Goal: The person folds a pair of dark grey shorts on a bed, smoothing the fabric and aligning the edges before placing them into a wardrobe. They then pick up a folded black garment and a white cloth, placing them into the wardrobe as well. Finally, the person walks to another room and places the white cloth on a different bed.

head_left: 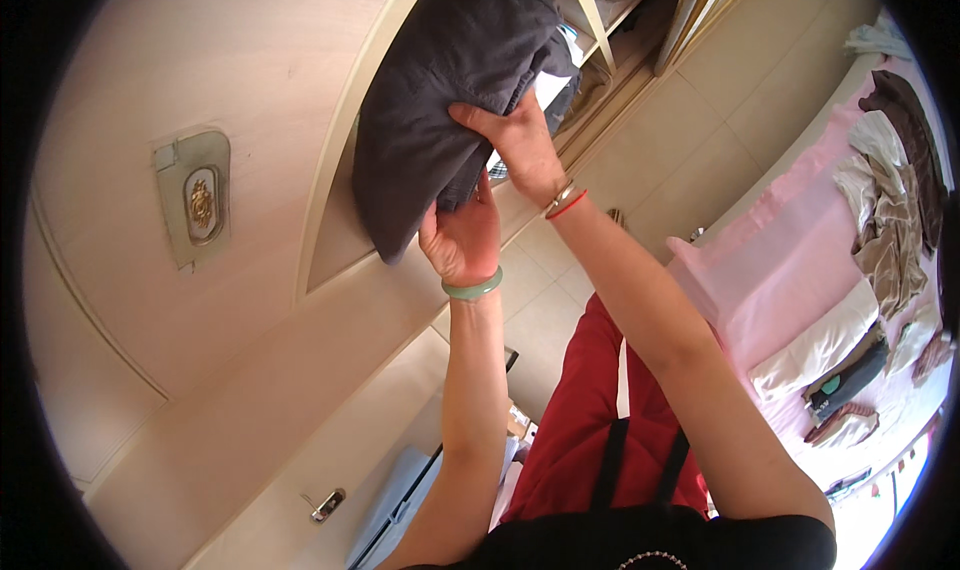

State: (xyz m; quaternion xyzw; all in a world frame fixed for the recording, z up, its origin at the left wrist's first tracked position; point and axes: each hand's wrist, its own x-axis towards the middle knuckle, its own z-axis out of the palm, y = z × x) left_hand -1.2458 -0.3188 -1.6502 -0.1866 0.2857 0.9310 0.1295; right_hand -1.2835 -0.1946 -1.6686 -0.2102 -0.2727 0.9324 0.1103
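A dark grey folded garment (440, 100) is held up at the opening of a pale wooden wardrobe. My right hand (520, 145) grips its near right edge, thumb on top and fingers hidden behind the cloth. Lower down, my left hand (465, 240) has its palm turned up and its fingers tucked under the lower edge of the same garment, partly hidden by it. Just beyond my right hand, white and dark folded clothes (550, 90) show inside the wardrobe.
To the left stands a pale wardrobe door (250, 60) with an ornate metal handle (203, 205). Wardrobe shelves (630, 15) lie at the top. On the right, a bed with a pink sheet (760, 280) carries several loose clothes (890, 210). A light blue object (400, 495) is at the bottom.
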